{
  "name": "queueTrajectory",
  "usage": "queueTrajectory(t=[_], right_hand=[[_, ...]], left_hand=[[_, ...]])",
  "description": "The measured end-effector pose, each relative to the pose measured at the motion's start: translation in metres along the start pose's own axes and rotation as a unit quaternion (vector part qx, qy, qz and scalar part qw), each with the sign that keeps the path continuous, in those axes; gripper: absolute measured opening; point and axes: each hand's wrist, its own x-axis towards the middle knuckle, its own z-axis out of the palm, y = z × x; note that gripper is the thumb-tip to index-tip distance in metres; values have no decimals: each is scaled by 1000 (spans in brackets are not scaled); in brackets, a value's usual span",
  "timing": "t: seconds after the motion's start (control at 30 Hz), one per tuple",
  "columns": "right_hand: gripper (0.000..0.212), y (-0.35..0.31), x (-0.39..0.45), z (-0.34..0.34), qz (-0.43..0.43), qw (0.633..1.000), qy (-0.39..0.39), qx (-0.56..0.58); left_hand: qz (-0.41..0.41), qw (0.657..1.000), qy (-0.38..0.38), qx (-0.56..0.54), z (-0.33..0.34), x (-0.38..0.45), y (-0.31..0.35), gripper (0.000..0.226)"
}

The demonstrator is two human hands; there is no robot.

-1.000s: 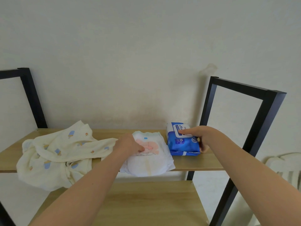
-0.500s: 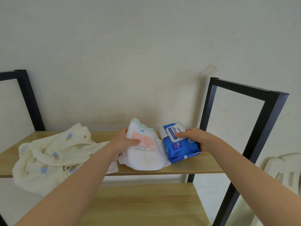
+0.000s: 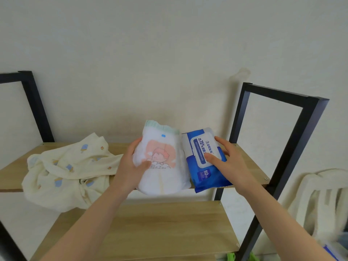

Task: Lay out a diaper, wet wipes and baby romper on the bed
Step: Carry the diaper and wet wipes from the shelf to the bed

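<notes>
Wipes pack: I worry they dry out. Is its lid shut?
Shut: the white flap lies flat on the wipes pack, under the right hand's thumb.

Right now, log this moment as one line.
left hand: holds diaper | right hand: holds wet wipes | romper: on shelf

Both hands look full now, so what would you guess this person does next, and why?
Probably carry both off toward the bed. The left hand grips the diaper and the right hand grips the wet wipes pack, both tilted up off the shelf. The romper lies on the shelf untouched, so it likely waits.
</notes>
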Motion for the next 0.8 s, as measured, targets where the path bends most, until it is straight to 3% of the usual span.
queueTrajectory(t=[0.23,0.47,0.8], right_hand=[[49,-2,-88,16,2,991,26,130],[55,17,-163,45,36,991,23,127],[56,57,-247,61,101,988,-45,107]], left_hand=[[5,995,75,-69,-33,-73,6,60],[-42,992,99,-69,-61,-154,-16,56],[-131,979,152,-20,-83,-266,-40,51]])
